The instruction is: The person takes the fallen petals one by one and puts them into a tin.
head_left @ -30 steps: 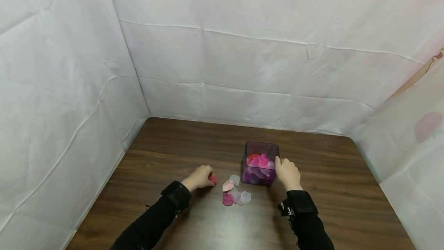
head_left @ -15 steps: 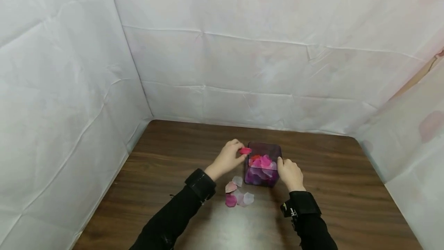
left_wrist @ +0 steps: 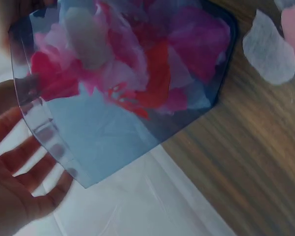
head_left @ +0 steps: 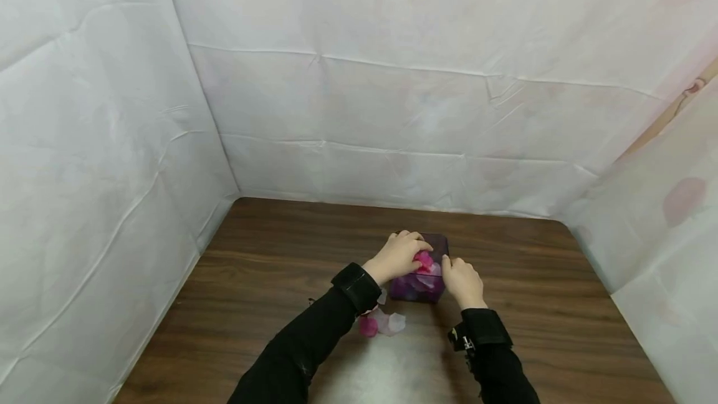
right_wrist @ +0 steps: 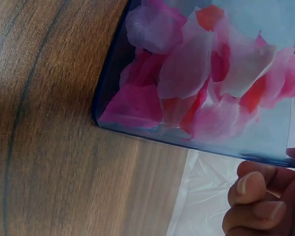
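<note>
A square, see-through purple box (head_left: 416, 293) stands on the table, partly filled with pink, red and white artificial petals (head_left: 426, 260). Over its opening reaches my left hand (head_left: 397, 257), thumb and fingers apart at the rim. In the left wrist view the fingers of that hand (left_wrist: 12, 182) spread beside the box's edge, with no petal visible between them. My right hand (head_left: 464, 282) grips the right rim, thumb and curled fingers (right_wrist: 253, 187) on either side of the wall. Several loose petals (head_left: 368, 327) lie left of the box, partly hidden by my left arm.
A brown wood-grain table (head_left: 269, 254) lies beneath everything. White sheeting (head_left: 392, 105) surrounds it at the back and both sides. A loose white petal (left_wrist: 269, 48) rests near the box in the left wrist view.
My left hand has carried a red-pink petal from the table's left over to the box, and that petal no longer shows in its fingers. The right hand keeps its hold on the rim.
</note>
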Available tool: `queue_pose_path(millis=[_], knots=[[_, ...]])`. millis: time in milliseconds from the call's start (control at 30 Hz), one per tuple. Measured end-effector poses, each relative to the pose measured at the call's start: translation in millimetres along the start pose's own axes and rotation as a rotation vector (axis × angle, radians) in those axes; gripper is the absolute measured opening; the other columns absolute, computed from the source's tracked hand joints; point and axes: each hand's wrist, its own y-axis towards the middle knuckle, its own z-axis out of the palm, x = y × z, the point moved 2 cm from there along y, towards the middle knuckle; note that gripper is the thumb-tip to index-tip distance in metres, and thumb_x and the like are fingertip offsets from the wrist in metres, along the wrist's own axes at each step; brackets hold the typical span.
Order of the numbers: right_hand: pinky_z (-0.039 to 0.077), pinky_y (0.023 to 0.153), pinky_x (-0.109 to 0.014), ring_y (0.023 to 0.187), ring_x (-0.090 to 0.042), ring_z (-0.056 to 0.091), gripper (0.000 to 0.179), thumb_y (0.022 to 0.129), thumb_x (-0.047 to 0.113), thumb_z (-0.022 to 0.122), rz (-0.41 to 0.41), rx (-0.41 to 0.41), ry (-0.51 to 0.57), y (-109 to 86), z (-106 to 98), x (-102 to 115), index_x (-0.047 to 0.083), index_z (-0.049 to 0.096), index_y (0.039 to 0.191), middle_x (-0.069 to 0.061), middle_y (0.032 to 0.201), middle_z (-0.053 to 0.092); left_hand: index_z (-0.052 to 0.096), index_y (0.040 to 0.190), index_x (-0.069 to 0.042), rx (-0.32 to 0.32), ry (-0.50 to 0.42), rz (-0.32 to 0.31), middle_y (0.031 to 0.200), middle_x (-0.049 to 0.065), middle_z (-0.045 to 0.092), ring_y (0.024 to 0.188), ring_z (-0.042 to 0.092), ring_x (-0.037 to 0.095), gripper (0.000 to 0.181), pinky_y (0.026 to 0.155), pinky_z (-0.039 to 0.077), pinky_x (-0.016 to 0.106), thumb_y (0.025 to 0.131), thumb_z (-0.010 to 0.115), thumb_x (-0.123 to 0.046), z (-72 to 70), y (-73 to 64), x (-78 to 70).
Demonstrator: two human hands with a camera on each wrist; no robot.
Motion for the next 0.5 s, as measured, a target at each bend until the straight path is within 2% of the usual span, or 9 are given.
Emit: queue_pose_path(millis=[100,233,367,433,500], knots=[[0.048,0.065,-0.049,0.087,-0.044,0.062,0.055,0.100,0.032,0.027,0.000,-0.008,-0.002,0.1,2.3,0.1,-0.010,0.061,0.105,-0.030,0.101,0.064,0.060,0.127,-0.023,-0.038,-0.022,0.029,0.137,0.003,0.052,0.130,0.043,0.024,0.040,0.102,0.040,0.044,0.088,0.067,-0.021,-0.7,-7.5,2.3],[0.048,0.064,-0.050,0.087,-0.045,0.062,0.054,0.100,0.032,0.028,-0.002,-0.019,-0.001,-0.6,3.0,1.3,-0.009,0.063,0.099,-0.031,0.101,0.064,0.056,0.130,-0.022,-0.138,-0.048,0.070,0.144,0.007,0.044,0.139,0.030,0.030,0.041,0.105,0.035,0.053,0.090,0.064,-0.019,-4.3,-26.0,13.3],[0.047,0.063,-0.050,0.087,-0.046,0.062,0.053,0.100,0.031,0.029,-0.011,-0.037,0.004,-1.1,0.6,1.0,-0.008,0.064,0.095,-0.031,0.102,0.064,0.060,0.124,-0.020,-0.314,-0.075,0.061,0.138,0.010,0.048,0.135,0.034,0.032,0.037,0.102,0.036,0.055,0.088,0.066,-0.018,0.0,-46.0,36.4],[0.047,0.062,-0.048,0.087,-0.046,0.062,0.052,0.100,0.031,0.029,-0.014,-0.045,0.009,-1.2,-1.1,1.0,-0.007,0.063,0.092,-0.031,0.102,0.064,0.063,0.117,-0.019,-0.403,-0.087,0.031,0.131,0.009,0.052,0.130,0.039,0.032,0.032,0.100,0.038,0.053,0.085,0.067,-0.014,8.1,-55.6,50.7],[0.046,0.061,-0.046,0.087,-0.045,0.062,0.052,0.100,0.032,0.028,-0.016,-0.046,0.012,-0.5,-2.1,1.3,-0.005,0.063,0.088,-0.030,0.101,0.064,0.067,0.105,-0.016,-0.447,-0.081,0.019,0.119,0.007,0.058,0.121,0.047,0.029,0.024,0.097,0.041,0.049,0.082,0.070,-0.011,19.7,-66.0,63.3]])
